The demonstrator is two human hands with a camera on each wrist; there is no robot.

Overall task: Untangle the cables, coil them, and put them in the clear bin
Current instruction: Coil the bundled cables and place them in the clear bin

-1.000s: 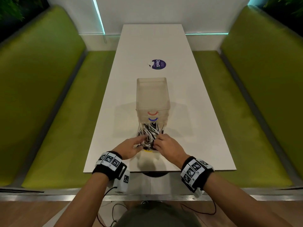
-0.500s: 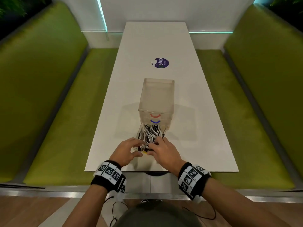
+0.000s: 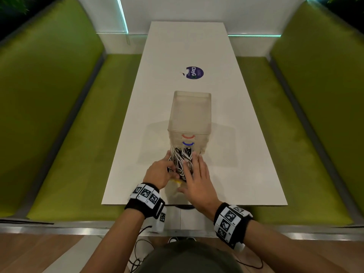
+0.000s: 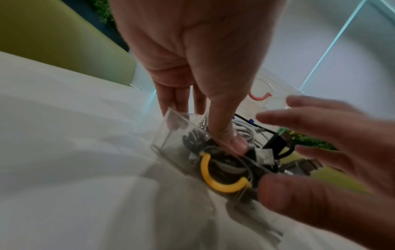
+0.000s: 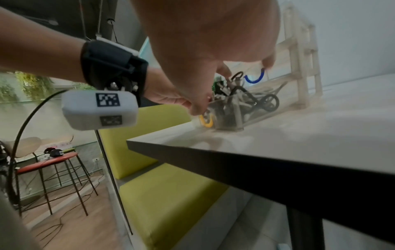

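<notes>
A clear stacked drawer bin (image 3: 190,113) stands mid-table. Its lowest drawer (image 4: 171,145), with a yellow handle (image 4: 213,179), is pulled out toward me and holds a tangle of white and black cables (image 3: 182,158). My left hand (image 3: 167,164) lies along the drawer's left side. Its fingers (image 4: 173,104) run straight outside the wall and its thumb presses on the cables. My right hand (image 3: 191,172) hovers flat over the drawer's right side with fingers spread (image 4: 299,118), holding nothing.
Red (image 3: 188,136) and blue (image 3: 188,143) handles mark the drawers above. A round purple sticker (image 3: 194,72) lies farther back on the white table (image 3: 246,174). Green benches (image 3: 69,154) flank both sides. The table's near edge is just behind my wrists.
Both hands slid forward from the drawer's front end to its sides over the cables. The right hand's fingers straightened and spread.
</notes>
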